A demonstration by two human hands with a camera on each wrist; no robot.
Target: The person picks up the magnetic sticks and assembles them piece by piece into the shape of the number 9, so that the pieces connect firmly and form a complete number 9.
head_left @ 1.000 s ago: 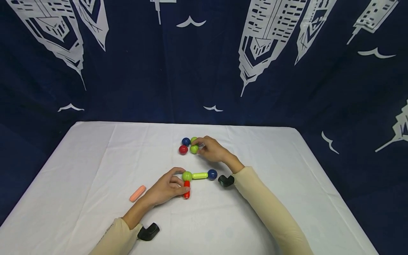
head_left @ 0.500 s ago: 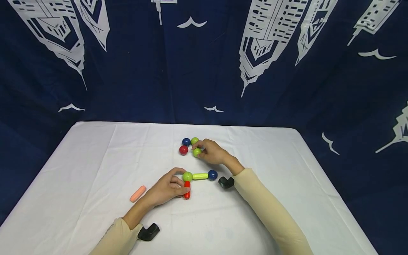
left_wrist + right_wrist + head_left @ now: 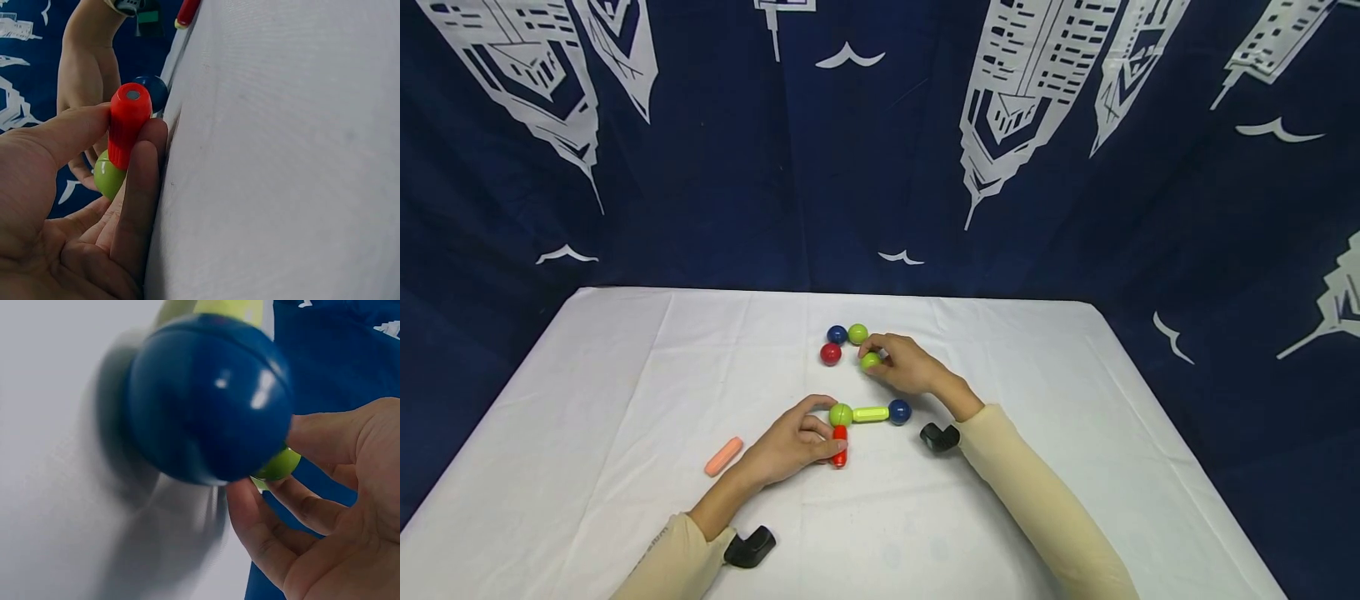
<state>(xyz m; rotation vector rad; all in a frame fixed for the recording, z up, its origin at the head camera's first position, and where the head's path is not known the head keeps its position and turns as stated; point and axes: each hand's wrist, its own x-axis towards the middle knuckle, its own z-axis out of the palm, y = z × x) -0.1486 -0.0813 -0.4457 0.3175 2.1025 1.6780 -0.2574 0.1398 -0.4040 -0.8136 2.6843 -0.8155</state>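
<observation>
On the white table (image 3: pixel 625 375), in front of a dark blue curtain (image 3: pixel 700 167) printed with white towers, we see two arms in cream sleeves reaching toward a few toy pieces. Our left hand (image 3: pixel 790 446) rests near the middle of the table with thumb and fingers curled round a red rod (image 3: pixel 839 444), which joins a green ball (image 3: pixel 841 414); from that ball a green rod (image 3: pixel 871 413) runs right to a blue ball (image 3: pixel 899 411). Our right hand (image 3: pixel 904 365) lies just beyond, its fingertips pinching a loose green ball (image 3: pixel 870 361). Just left of it sit three more balls close together: red (image 3: pixel 831 354), blue (image 3: pixel 837 335) and green (image 3: pixel 858 334). A pink rod (image 3: pixel 723 456) lies alone, left of our left hand.
</observation>
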